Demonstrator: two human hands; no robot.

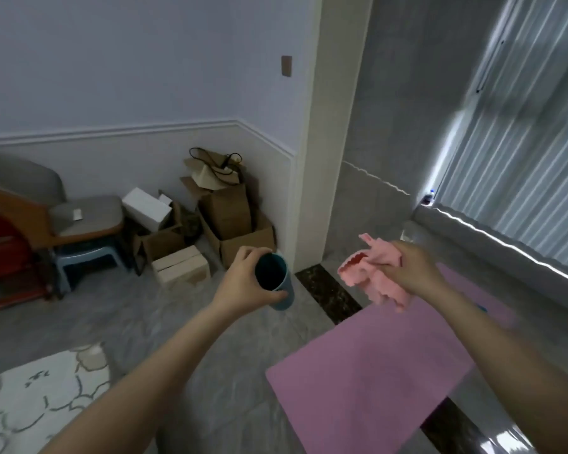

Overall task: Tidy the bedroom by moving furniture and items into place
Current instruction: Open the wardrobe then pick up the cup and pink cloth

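— Right, hands first: what is each holding?
— Left hand [243, 280] has its fingers curled round a smooth blue cup [277, 283], cylindrical, mouth tilted toward the camera, dark inside (contents can't be made out). Right hand [410, 269] grips a crumpled pink cloth [371, 273] with a scalloped edge, held above a flat pink mat [368, 365].
— And the containers behind?
— Cardboard boxes [230, 224] stacked in the corner on grey marbled floor, flaps open; the top one holds a brown paper bag [210, 172] and black cord.
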